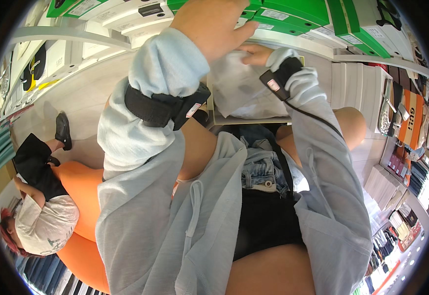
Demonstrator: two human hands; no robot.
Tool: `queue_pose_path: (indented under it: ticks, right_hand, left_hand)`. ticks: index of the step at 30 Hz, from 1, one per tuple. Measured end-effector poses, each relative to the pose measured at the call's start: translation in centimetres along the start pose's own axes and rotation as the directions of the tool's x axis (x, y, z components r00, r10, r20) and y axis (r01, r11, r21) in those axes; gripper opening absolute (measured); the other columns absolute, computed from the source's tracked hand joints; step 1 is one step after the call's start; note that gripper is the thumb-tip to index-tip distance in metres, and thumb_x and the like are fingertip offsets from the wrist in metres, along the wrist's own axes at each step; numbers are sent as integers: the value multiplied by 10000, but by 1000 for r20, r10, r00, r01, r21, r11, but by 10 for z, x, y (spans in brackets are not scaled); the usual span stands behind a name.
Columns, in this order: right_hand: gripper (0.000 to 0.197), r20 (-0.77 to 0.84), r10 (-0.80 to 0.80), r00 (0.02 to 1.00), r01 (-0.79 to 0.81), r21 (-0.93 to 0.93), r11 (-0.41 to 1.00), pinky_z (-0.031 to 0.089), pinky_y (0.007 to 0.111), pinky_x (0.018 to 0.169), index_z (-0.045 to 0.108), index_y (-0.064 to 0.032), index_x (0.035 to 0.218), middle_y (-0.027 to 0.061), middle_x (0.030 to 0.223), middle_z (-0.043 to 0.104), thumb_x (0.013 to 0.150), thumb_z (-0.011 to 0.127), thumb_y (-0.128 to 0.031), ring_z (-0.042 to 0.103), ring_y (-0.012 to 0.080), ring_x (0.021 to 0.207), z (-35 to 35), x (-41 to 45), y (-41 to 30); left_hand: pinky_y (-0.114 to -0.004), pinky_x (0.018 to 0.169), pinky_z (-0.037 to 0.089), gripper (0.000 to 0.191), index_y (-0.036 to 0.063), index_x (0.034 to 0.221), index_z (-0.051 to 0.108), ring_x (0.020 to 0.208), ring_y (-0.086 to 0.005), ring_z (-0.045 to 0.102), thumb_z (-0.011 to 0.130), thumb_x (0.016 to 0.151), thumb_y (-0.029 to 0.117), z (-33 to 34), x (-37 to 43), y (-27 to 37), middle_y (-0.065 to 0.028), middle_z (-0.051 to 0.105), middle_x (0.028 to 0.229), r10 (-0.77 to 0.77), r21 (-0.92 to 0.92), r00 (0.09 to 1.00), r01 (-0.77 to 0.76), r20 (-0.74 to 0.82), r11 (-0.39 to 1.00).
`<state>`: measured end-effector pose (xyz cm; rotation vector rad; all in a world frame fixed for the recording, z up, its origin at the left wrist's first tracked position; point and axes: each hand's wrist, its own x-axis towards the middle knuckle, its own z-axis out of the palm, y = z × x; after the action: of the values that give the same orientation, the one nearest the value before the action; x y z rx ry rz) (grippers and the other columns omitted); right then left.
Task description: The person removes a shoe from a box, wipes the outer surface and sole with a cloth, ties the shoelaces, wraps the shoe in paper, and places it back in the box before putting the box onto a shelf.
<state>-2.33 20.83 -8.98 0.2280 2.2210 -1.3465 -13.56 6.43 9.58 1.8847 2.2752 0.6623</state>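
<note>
On the floor between my knees stands an open box (pixel 253 121), its near rim showing. White, thin wrapping material (pixel 249 90) fills it; whether it is paper or plastic I cannot tell. The fingers of my right hand (pixel 258 54) are at the upper edge of this wrapping, and whether they pinch it is unclear. My left hand (pixel 212 27) is higher and nearer the camera, in front of green shoe boxes (pixel 291 16). Its thumb points right, and its other fingertips are cut off or hidden, so any hold is not visible.
White shoe boxes (pixel 137 18) fill the shelf (pixel 70 34) ahead. More white boxes (pixel 358 84) are stacked at right, beside shoes (pixel 387 110) and an orange box (pixel 409 118). An orange seat (pixel 80 180) is at left, with a seated person (pixel 46 221) beyond it.
</note>
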Motion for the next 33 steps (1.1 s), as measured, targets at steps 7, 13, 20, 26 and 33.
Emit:
queue_pose_path:
  ticks: [7, 13, 20, 26, 33]
  right_hand:
    - [632, -406, -197, 892, 127, -192, 973, 294, 345, 874, 345, -97, 1165, 169, 1065, 437, 604, 583, -267, 386, 303, 1023, 49, -6, -1]
    - [891, -435, -225, 872, -160, -686, 710, 194, 506, 901, 164, -179, 1256, 135, 1233, 239, 528, 673, -247, 241, 294, 1145, 67, -28, -17]
    - [532, -649, -255, 717, -411, -689, 597, 222, 489, 887, 241, -252, 1237, 150, 1206, 297, 745, 395, -118, 293, 270, 1120, 95, 8, 1]
    - [562, -707, -230, 668, -430, -620, 657, 214, 495, 892, 226, -248, 1242, 155, 1258, 230, 732, 436, -146, 249, 290, 1152, 111, 6, -1]
    - [452, -660, -409, 631, -187, -640, 745, 305, 425, 845, 438, -139, 1091, 121, 1133, 397, 663, 535, -248, 389, 273, 1038, 153, -43, 25]
  left_hand:
    - [-387, 556, 420, 296, -32, 793, 484, 603, -334, 520, 475, 725, 256, 0, -4, -2, -198, 526, 665, -3, 9, 1000, 3, -19, 1000]
    - [-391, 562, 420, 313, -38, 808, 483, 615, -347, 518, 477, 718, 262, 1, -2, 0, -210, 524, 678, 6, 11, 1000, -6, 7, 1000]
    - [-331, 624, 425, 364, 32, 965, 501, 725, -281, 542, 501, 735, 314, 18, -5, -5, -144, 560, 799, 20, 1, 999, -20, -49, 1000]
    - [-346, 603, 423, 332, 31, 911, 506, 686, -284, 539, 497, 727, 307, 27, -8, -7, -141, 557, 743, 37, 38, 998, -35, -54, 999]
    - [-377, 587, 418, 309, 27, 853, 507, 645, -296, 533, 485, 723, 306, 25, -8, -9, -138, 551, 709, 60, 15, 994, -59, -88, 998]
